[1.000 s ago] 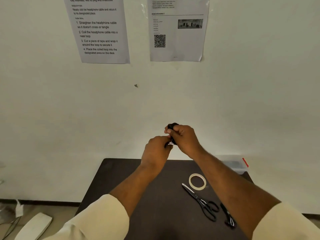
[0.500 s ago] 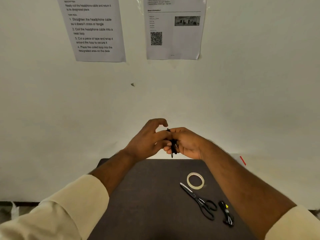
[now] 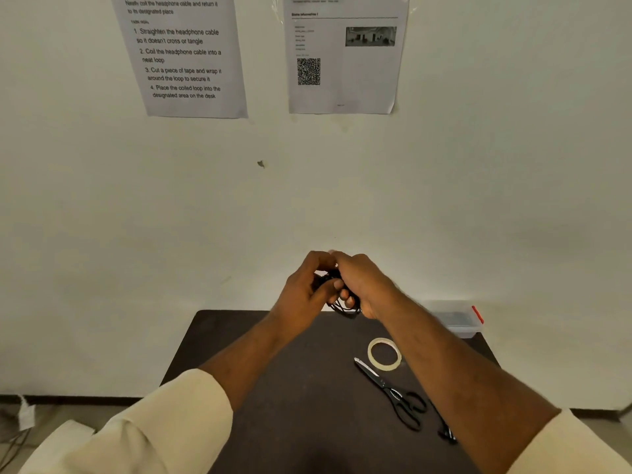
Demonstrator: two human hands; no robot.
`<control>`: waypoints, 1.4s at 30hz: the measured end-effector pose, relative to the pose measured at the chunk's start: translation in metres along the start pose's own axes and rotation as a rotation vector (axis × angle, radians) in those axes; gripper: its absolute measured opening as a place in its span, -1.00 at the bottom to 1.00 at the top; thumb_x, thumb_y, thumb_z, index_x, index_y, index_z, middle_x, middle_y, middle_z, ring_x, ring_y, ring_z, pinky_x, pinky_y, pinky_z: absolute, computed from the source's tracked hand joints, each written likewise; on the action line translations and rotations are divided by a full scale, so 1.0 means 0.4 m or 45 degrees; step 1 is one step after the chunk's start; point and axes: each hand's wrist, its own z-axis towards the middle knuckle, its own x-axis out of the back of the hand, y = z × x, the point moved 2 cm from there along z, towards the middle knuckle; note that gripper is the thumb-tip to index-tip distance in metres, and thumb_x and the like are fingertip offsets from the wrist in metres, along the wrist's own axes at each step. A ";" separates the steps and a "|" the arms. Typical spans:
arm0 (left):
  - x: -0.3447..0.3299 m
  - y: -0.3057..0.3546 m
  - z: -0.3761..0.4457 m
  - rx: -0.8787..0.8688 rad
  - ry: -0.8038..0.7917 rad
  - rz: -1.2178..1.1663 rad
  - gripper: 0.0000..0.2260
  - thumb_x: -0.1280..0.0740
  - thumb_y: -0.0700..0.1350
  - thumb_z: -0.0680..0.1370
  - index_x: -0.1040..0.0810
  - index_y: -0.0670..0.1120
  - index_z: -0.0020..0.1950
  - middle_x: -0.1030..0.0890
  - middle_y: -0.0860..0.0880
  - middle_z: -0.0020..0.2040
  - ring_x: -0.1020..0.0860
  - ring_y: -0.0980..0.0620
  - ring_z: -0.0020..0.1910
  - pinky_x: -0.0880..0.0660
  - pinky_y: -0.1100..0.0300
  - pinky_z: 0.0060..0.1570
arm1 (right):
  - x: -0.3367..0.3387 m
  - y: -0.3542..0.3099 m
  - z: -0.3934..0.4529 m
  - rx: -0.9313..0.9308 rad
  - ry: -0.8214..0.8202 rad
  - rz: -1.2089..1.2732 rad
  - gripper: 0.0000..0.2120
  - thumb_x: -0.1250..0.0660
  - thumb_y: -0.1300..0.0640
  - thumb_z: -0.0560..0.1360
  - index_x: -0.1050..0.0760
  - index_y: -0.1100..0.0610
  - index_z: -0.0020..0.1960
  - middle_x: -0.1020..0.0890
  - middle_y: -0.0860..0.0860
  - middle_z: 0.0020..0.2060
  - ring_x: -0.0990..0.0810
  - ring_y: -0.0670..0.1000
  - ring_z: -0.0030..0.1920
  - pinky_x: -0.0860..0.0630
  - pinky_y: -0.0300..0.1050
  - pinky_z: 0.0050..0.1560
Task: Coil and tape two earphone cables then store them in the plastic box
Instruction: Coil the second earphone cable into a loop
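Both hands are raised above the far edge of the dark table, pressed together around a black earphone cable. My left hand pinches the bundle from the left, and my right hand closes over it from the right. Thin black loops hang out below my right fingers. A second black earphone cable lies on the table near my right forearm, partly hidden by it. The clear plastic box with a red latch sits at the table's far right corner.
A roll of clear tape lies flat right of centre, with black-handled scissors just in front of it. The white wall behind carries two printed sheets. Floor and a pale object show at lower left.
My hands have shifted slightly right and closed tighter over the cable; loops now hang below my right fingers. The view has tilted, so the plastic box shows again.
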 end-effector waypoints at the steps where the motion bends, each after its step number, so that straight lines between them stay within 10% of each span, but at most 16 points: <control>1: -0.006 -0.001 -0.002 -0.015 0.006 0.008 -0.73 -0.28 -0.17 0.58 -0.42 0.22 0.11 -0.59 0.18 -0.03 -0.59 0.11 -0.23 -0.50 0.35 -0.22 | 0.003 0.004 0.003 0.031 0.043 0.034 -0.65 -0.17 -0.03 0.57 -0.57 0.23 -0.07 -0.49 0.03 -0.58 -0.40 -0.07 -0.62 -0.32 -0.27 -0.59; 11: -0.022 -0.008 -0.009 -0.169 0.064 0.453 -0.80 -0.25 -0.25 0.60 -0.59 -0.08 0.15 -0.54 0.01 -0.04 -0.50 0.13 -0.07 -0.45 0.31 -0.08 | 0.010 0.032 0.021 0.245 0.267 0.116 -0.69 -0.24 0.08 0.59 -0.49 0.27 -0.23 -0.52 0.08 -0.57 -0.47 0.00 -0.59 -0.41 -0.21 -0.56; 22: 0.003 0.007 0.016 0.069 0.222 0.293 -0.87 -0.27 -0.23 0.59 -0.61 -0.10 -0.02 -0.60 0.01 -0.14 -0.50 0.13 -0.12 -0.37 0.46 -0.15 | 0.045 0.068 0.001 0.611 -0.293 0.158 -0.78 -0.34 0.24 0.54 -0.63 0.07 0.14 -0.71 0.03 0.01 -0.66 0.00 0.04 -0.56 -0.19 0.00; 30: -0.029 0.018 0.008 0.666 0.379 -0.711 -0.95 -0.36 -0.24 0.56 -0.62 -0.14 -0.02 -0.65 -0.14 -0.14 -0.61 -0.07 -0.21 -0.61 0.05 -0.12 | 0.080 0.058 0.015 0.828 -0.070 -0.447 -0.76 -0.30 0.22 0.57 -0.61 0.05 0.19 -0.71 -0.04 -0.07 -0.67 -0.10 -0.09 -0.58 -0.17 0.03; 36: -0.088 0.030 0.007 0.997 0.760 -1.039 -0.94 -0.35 -0.26 0.56 -0.59 -0.13 -0.07 -0.53 -0.08 -0.29 -0.41 0.10 -0.47 -0.41 0.21 -0.44 | 0.065 0.097 -0.003 1.075 -0.001 -0.888 -0.76 -0.19 0.15 0.62 -0.55 0.07 0.22 -0.61 0.07 -0.21 -0.56 0.01 -0.18 -0.51 -0.02 -0.12; 42: -0.102 0.047 0.026 1.086 0.933 -1.132 -0.86 -0.39 -0.34 0.45 -0.64 -0.14 -0.09 -0.63 -0.10 -0.24 -0.44 0.05 -0.52 -0.41 0.31 -0.55 | 0.045 0.137 -0.023 0.780 0.021 -0.061 -0.72 -0.20 0.21 0.62 -0.57 -0.04 0.21 -0.64 -0.22 -0.25 -0.55 -0.24 -0.25 -0.45 -0.37 -0.18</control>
